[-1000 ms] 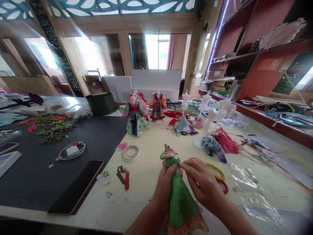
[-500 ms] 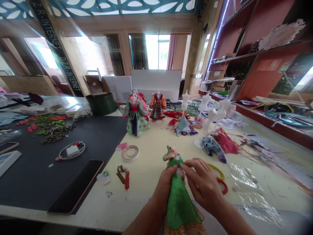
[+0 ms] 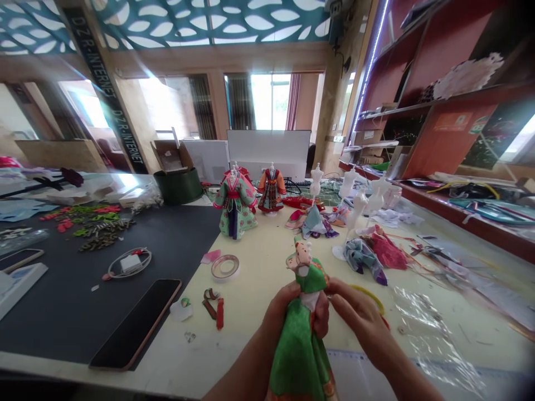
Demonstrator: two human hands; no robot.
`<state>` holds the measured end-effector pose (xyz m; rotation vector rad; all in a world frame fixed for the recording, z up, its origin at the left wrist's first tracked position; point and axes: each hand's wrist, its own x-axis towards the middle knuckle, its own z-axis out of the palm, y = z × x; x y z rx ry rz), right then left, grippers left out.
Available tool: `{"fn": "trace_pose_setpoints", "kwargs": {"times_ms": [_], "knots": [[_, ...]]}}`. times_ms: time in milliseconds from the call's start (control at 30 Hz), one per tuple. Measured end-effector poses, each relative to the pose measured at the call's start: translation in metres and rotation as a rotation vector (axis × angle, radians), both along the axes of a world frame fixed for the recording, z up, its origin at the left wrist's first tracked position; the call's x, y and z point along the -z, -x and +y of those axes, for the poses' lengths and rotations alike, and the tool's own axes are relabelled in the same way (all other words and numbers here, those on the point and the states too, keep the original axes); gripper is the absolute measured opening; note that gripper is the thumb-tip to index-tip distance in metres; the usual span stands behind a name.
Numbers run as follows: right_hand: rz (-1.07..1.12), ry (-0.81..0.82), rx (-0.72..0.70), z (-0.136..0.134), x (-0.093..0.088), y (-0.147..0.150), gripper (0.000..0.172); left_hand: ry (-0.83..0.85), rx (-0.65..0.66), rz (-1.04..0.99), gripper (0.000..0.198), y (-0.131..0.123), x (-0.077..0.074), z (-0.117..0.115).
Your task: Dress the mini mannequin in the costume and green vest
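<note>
Wrapped around the waist of a small doll-sized figure in a green dress (image 3: pixel 298 345), my left hand (image 3: pixel 284 301) keeps it tilted above the table. The dress has a green bodice (image 3: pixel 314 278), a white waist part and an orange-patterned hem. Patterned cloth with green trim stands up at the figure's top. My right hand (image 3: pixel 355 309) has its thumb and forefinger together at the bodice's right edge, seemingly pinching the fabric. Partly behind that hand lies a yellow loop (image 3: pixel 370 295), with a bit of red beside it.
Dressed doll mannequins (image 3: pixel 234 209) and bare white ones (image 3: pixel 316 181) stand at the back. Nearer lie a tape roll (image 3: pixel 225 268), ribbon pieces (image 3: pixel 219 313), a phone (image 3: pixel 137 323) and clear plastic bags (image 3: pixel 430 328). Doll clothes (image 3: pixel 363 259) are heaped at right.
The figure has turned, showing more of its bodice and white waist. My right hand has shifted from the bodice's front to its right edge. The camera view has tilted slightly upward.
</note>
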<state>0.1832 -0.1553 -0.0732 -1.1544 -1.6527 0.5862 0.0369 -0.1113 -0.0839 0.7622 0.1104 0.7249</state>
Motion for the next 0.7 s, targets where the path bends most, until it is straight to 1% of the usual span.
{"fn": "trace_pose_setpoints", "kwargs": {"times_ms": [33,100,167,233,333,400,467,533,600,700], "knots": [[0.034,0.053,-0.06,-0.003,-0.004,0.002,0.026,-0.023,-0.032,-0.019,0.042,0.0,-0.006,0.0],[0.076,0.122,-0.123,-0.008,-0.01,0.005,0.027,-0.052,-0.098,-0.027,0.039,0.001,-0.019,0.003],[0.09,0.155,-0.137,-0.009,-0.012,0.009,0.027,-0.075,-0.145,-0.002,0.041,0.002,-0.03,0.008],[0.122,0.16,-0.139,-0.007,-0.009,0.014,0.028,-0.102,-0.166,0.037,0.044,0.002,-0.037,0.015],[0.257,0.211,-0.198,0.001,0.0,0.025,0.039,-0.131,-0.215,0.067,0.05,0.001,-0.04,0.026],[0.373,0.316,-0.253,0.006,0.005,0.034,0.042,-0.135,-0.255,0.078,0.051,0.0,-0.04,0.032],[0.455,0.379,-0.268,0.009,0.008,0.043,0.039,-0.138,-0.28,0.096,0.048,0.001,-0.039,0.035],[0.497,0.406,-0.284,0.01,0.009,0.05,0.031,-0.159,-0.28,0.115,0.043,0.003,-0.04,0.035],[0.509,0.408,-0.297,0.01,0.008,0.056,0.024,-0.186,-0.274,0.12,0.041,0.007,-0.042,0.034],[0.511,0.361,-0.291,0.011,0.009,0.061,0.017,-0.197,-0.253,0.139,0.042,0.014,-0.046,0.033]]}}
